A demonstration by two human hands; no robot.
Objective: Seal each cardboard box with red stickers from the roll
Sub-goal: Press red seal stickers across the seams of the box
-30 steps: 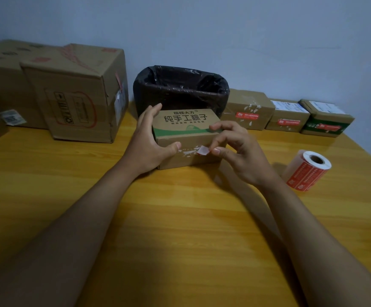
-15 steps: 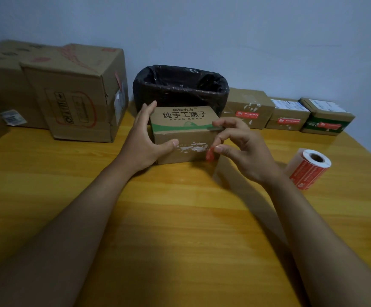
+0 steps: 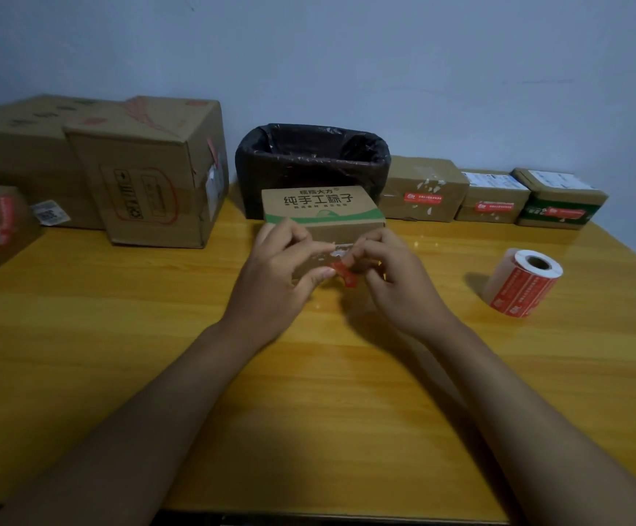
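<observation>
Both hands meet at the centre of the yellow wooden worktop (image 3: 119, 354), in front of the small brown cardboard box with the green band (image 3: 320, 214). The left hand (image 3: 274, 286) and right hand (image 3: 400, 282) each have fingers curled, pinching an end of a small crumpled red sticker (image 3: 343, 273), probably to straighten it before pressing it across the flap. The roll of red stickers (image 3: 521, 282) lies at three o'clock, within easy reach. Three boxes at one o'clock already carry stickers.
</observation>
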